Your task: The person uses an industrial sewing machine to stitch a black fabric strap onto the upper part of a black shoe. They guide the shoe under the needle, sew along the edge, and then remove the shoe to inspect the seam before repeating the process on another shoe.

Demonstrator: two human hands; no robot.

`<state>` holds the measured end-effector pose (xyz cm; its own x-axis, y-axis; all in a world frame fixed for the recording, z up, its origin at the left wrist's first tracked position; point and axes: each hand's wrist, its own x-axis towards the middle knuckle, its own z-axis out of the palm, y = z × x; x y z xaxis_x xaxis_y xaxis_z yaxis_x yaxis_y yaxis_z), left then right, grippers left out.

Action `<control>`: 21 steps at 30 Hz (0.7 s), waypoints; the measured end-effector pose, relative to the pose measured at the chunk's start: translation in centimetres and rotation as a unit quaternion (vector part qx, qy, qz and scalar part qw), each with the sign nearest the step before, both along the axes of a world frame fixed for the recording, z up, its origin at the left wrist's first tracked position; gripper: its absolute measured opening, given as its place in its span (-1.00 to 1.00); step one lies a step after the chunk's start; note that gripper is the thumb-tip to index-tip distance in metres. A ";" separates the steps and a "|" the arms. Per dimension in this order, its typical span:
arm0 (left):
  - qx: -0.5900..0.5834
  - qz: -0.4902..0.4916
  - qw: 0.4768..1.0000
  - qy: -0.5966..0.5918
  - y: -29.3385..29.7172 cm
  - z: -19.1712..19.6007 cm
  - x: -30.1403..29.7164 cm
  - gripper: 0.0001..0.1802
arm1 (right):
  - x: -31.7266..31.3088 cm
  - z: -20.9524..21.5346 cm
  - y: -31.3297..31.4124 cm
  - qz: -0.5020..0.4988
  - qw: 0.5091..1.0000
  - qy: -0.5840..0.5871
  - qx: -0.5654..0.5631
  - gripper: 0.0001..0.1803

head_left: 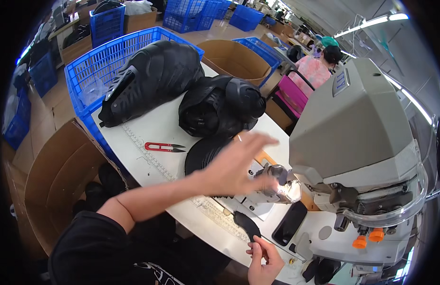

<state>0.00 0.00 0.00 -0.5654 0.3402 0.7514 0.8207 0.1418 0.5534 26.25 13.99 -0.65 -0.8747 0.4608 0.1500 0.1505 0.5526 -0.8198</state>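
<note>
My left hand (pixel 236 164), smeared a little by motion, reaches across the table beside the sewing machine's (pixel 353 128) lit needle area. Its fingers and thumb are spread, and nothing shows in them. Beneath it lies a stack of black ribbed pieces (pixel 201 154), partly hidden by the hand. Near the table's front edge, my right hand (pixel 265 263) pinches the lower end of a curved black strip (pixel 246 224) between thumb and fingers. Red-handled thread snips (pixel 164 147) rest to the left of the stack.
Two bundles of black shaped pieces (pixel 153 80) (pixel 220 107) occupy the table's far side. A phone (pixel 290 224) lies by the machine base. Blue crates (pixel 82 78) and cardboard boxes (pixel 53 175) border the table. Another person (pixel 312 71) sits beyond, at the right.
</note>
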 end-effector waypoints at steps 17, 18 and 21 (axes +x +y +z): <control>-0.230 0.019 0.967 0.112 -5.3 6.2 -12.5 -0.77 | -1.8 0.7 -3.3 0.090 0.996 0.002 0.011 -0.84; -0.263 0.000 0.958 0.117 -5.5 6.2 -12.7 -0.77 | -2.3 0.9 -3.3 0.097 0.995 0.010 0.005 -0.84; -0.315 -0.032 0.931 0.184 -5.2 6.1 -12.2 -0.73 | -3.1 1.6 -4.2 0.129 0.991 0.026 0.009 -0.82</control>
<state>-12.19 -5.18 6.11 -0.2726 0.8024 0.5308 0.9562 0.2869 0.0575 23.13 9.81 0.92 -0.9541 0.2192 0.2039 -0.0397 0.5824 -0.8119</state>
